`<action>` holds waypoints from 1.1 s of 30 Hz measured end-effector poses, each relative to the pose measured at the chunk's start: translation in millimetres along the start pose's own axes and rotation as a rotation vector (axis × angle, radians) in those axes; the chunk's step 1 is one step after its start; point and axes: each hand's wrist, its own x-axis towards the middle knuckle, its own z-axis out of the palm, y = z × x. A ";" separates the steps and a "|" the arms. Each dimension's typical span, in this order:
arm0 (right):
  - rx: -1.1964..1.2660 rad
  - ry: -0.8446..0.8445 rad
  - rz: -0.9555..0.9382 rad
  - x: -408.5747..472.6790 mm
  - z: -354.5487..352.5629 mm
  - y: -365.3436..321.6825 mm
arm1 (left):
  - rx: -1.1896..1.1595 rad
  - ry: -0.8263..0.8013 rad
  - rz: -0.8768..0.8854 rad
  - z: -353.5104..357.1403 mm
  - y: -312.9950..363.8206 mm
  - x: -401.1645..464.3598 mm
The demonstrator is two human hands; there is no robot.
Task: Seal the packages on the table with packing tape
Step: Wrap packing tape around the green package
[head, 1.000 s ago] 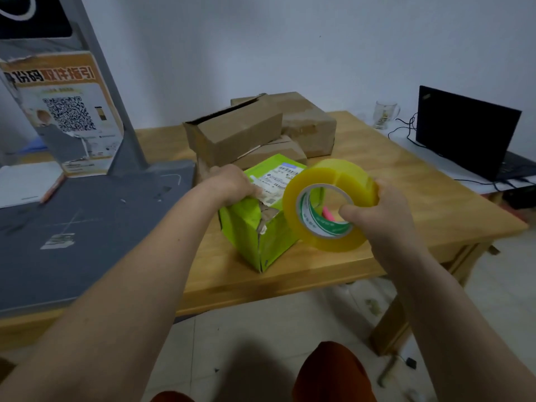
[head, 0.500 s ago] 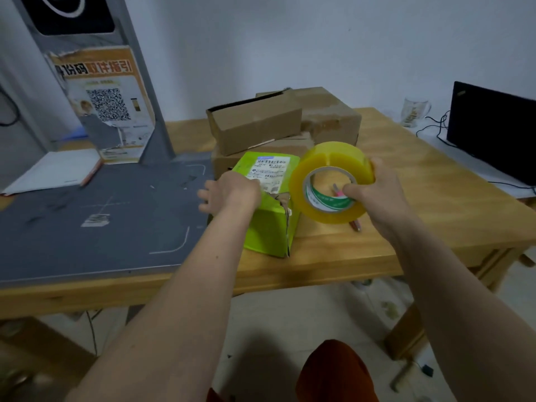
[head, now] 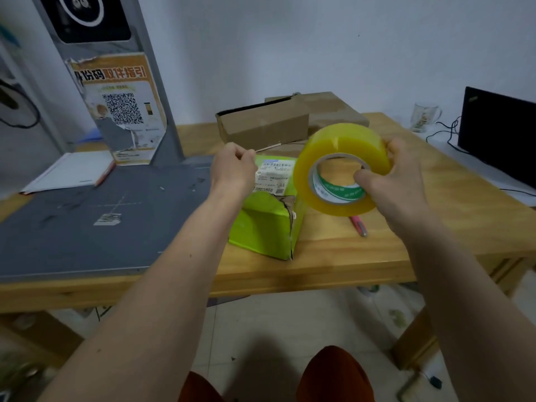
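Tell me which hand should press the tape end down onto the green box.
Left, probably. The left hand hovers right over the green box, fingers pinched together, while the right hand is busy gripping the tape roll.

Tape roll (head: 340, 166): glossy translucent yellow plastic film on a white-and-green printed card core. Green package (head: 265, 224): smooth, slightly shiny green wrap, torn at the corner with brown cardboard showing; matt white paper label on top. Cardboard boxes (head: 262, 127): plain matt brown corrugated board, one partly under shiny clear tape. Table (head: 452, 204): light wood, smooth satin finish, grain visible. Grey mat (head: 87, 227): matt, scuffed. Pen (head: 359, 226): glossy pink plastic. Mug (head: 425, 116): clear glass.
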 end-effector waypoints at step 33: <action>-0.527 -0.111 -0.039 2.6 -4.9 18.4 | 0.602 0.156 0.158 -7.6 -41.1 4.6</action>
